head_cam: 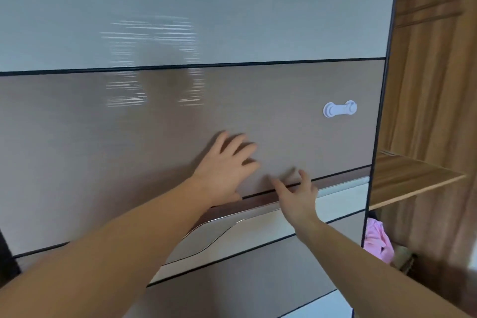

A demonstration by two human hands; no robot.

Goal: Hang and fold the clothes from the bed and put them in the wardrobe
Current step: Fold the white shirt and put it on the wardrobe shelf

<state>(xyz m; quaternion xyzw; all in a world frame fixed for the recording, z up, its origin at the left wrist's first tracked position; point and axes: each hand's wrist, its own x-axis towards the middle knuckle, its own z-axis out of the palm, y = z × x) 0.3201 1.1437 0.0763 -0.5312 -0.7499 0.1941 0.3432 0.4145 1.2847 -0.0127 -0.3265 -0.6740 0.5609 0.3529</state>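
Both bare forearms reach up from the bottom edge toward the wardrobe door. Left hand lies flat against the brown middle panel, its grip spread, fingers straight and fanned on the glossy surface. Right hand sits just beside it, lower and to the right, fingers loose and slightly bent at the dark strip under that panel; whether they touch the door cannot be told through the blur, and its grip holds nothing. A white plastic latch is stuck to the panel near the door's right edge. Past that edge the wardrobe stands open, showing a wooden shelf, and below it a pink garment lies inside the lower compartment.
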